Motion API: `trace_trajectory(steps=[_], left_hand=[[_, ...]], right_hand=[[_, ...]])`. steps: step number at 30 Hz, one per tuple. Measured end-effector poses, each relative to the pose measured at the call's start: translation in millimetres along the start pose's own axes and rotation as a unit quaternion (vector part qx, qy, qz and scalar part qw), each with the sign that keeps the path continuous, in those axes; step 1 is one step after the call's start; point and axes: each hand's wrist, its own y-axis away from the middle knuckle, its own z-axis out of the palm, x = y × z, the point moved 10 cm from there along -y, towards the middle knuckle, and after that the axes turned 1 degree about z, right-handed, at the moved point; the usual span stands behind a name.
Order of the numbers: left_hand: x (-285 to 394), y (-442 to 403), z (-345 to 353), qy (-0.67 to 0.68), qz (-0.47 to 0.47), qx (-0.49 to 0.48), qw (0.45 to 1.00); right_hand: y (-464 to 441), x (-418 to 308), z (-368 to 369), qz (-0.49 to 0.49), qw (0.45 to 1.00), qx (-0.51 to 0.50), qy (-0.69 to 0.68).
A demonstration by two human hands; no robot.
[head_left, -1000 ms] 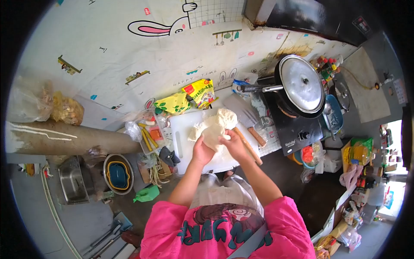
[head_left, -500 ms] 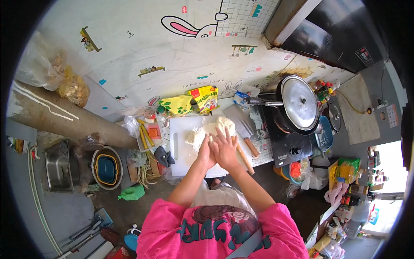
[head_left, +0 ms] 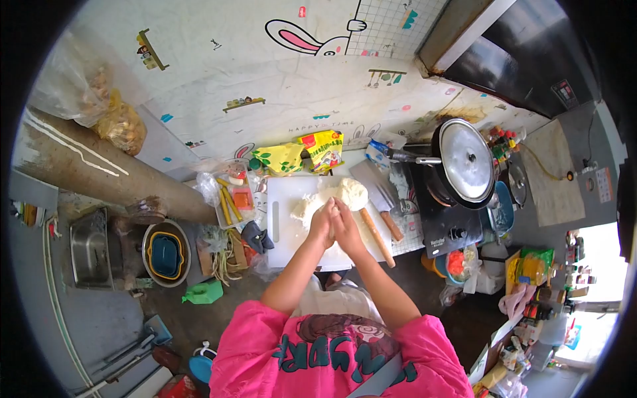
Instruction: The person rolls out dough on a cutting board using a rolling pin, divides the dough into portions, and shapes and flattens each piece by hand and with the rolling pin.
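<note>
My left hand (head_left: 322, 224) and my right hand (head_left: 345, 229) are pressed palm to palm over the white cutting board (head_left: 282, 247). Whatever lies between the palms is hidden. Just beyond my fingertips sits a lump of dough (head_left: 353, 192), with loose white flour (head_left: 306, 207) spread to its left. A wooden rolling pin (head_left: 378, 240) lies slanted beside my right hand, its near end past the board's edge. Farther right rests a cleaver (head_left: 375, 189) with a wooden handle.
A lidded wok (head_left: 466, 159) stands on the black cooktop (head_left: 448, 229) at the right. Yellow packages (head_left: 279, 158) lean against the wall behind the board. To the left are a plastic tray (head_left: 231, 205) of food and a dark cloth-like item (head_left: 255, 237).
My right hand has come off its slanted spread over my left palm, and both hands now align palm to palm. The view has shifted slightly.
</note>
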Motion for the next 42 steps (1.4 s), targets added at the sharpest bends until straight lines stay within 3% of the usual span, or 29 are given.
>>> trace_trajectory(steps=[3, 4, 5, 7, 8, 12, 15, 17, 18, 21, 22, 26, 28, 29, 30, 33, 34, 38, 40, 42], left_hand=[[-2.0, 0.8, 7.0, 0.057, -0.047, -0.082, 0.994], [-1.8, 1.5, 10.0, 0.077, -0.062, -0.109, 0.989], [-3.5, 4.6, 16.8, 0.114, -0.081, -0.155, 0.978], [-1.7, 25.0, 37.8, 0.187, -0.121, -0.245, 0.944], [1.7, 36.2, 43.7, 0.186, -0.091, -0.248, 0.947], [-1.3, 40.2, 46.6, 0.210, -0.114, -0.259, 0.936], [-1.1, 40.0, 50.6, 0.190, -0.087, -0.276, 0.938], [-13.3, 38.2, 30.2, 0.018, -0.075, -0.160, 0.984], [-15.2, 31.5, 15.6, -0.057, -0.051, -0.109, 0.991], [-8.3, 24.7, 8.8, -0.099, 0.034, -0.097, 0.990], [-10.2, 21.8, 7.6, -0.065, 0.041, -0.083, 0.994], [-26.5, 11.4, 18.0, 0.070, 0.069, -0.108, 0.989], [-23.3, 20.0, 19.5, 0.148, 0.020, -0.071, 0.986], [-22.0, 22.9, 21.4, 0.186, -0.005, -0.054, 0.981], [-14.7, 25.4, 17.6, 0.186, 0.003, -0.030, 0.982], [11.3, 37.9, 35.8, 0.141, 0.020, -0.123, 0.982], [2.9, 27.5, 26.9, 0.079, 0.033, -0.138, 0.987], [10.6, 31.4, 26.4, 0.017, 0.093, -0.108, 0.990], [10.5, 26.4, 28.7, -0.001, 0.092, -0.101, 0.991], [5.1, 19.9, 21.8, -0.016, 0.076, -0.092, 0.993]], right_hand=[[5.8, 28.6, -7.0, 0.196, 0.945, 0.009, -0.263], [1.5, 0.7, -20.6, 0.000, 0.991, 0.039, -0.132], [4.5, -9.7, -23.8, -0.064, 0.997, 0.040, -0.009], [15.5, -59.8, -20.7, -0.184, 0.954, 0.040, 0.235], [10.7, -57.1, -20.5, -0.157, 0.961, 0.042, 0.225], [9.0, -67.2, -21.7, -0.198, 0.968, 0.045, 0.150], [-7.6, -42.4, -28.6, -0.105, 0.979, 0.095, 0.144], [-16.9, 5.0, -47.9, 0.092, 0.981, 0.163, -0.045], [-24.0, 28.6, -49.9, 0.077, 0.971, 0.171, -0.147], [-13.3, 54.8, -38.0, 0.233, 0.906, 0.122, -0.331], [-10.9, 48.6, -35.1, 0.235, 0.895, 0.127, -0.357], [-15.5, 54.3, -24.8, 0.149, 0.936, 0.161, -0.276], [-14.2, 11.7, -26.3, 0.048, 0.991, 0.117, -0.037], [-10.5, -14.5, -24.0, -0.006, 0.992, 0.092, 0.085], [-4.8, -26.6, -15.7, 0.014, 0.995, 0.035, 0.097], [7.2, -48.1, -10.9, -0.126, 0.938, 0.054, 0.317], [2.2, -31.5, -13.6, -0.047, 0.931, 0.005, 0.361], [3.7, -51.0, -19.4, -0.034, 0.919, 0.013, 0.392], [0.3, -28.0, -17.3, -0.040, 0.977, -0.008, 0.210], [0.3, -23.6, -12.7, -0.032, 0.996, -0.032, 0.076]])
